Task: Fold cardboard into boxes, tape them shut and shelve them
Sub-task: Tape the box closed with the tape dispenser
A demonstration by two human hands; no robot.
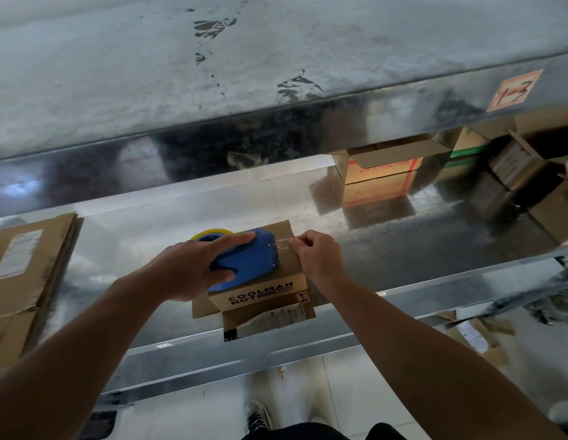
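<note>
Box: small, brown corrugated, printed face near, centre of steel shelf, on flat cardboard.
Left hand: fingers curled round blue tape dispenser on box top.
Right hand: fingertips pinching clear tape end at right edge.
Handling: likely light, stiff-walled, top crushable – best gripped by side walls.
Textures: matte board, glossy plastic, reflective steel.

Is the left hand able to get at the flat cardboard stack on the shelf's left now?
Probably not yet: the left hand grips the blue tape dispenser on the box. The bare shelf between it and the flat cardboard stack leaves the way free once it lets go.
</note>
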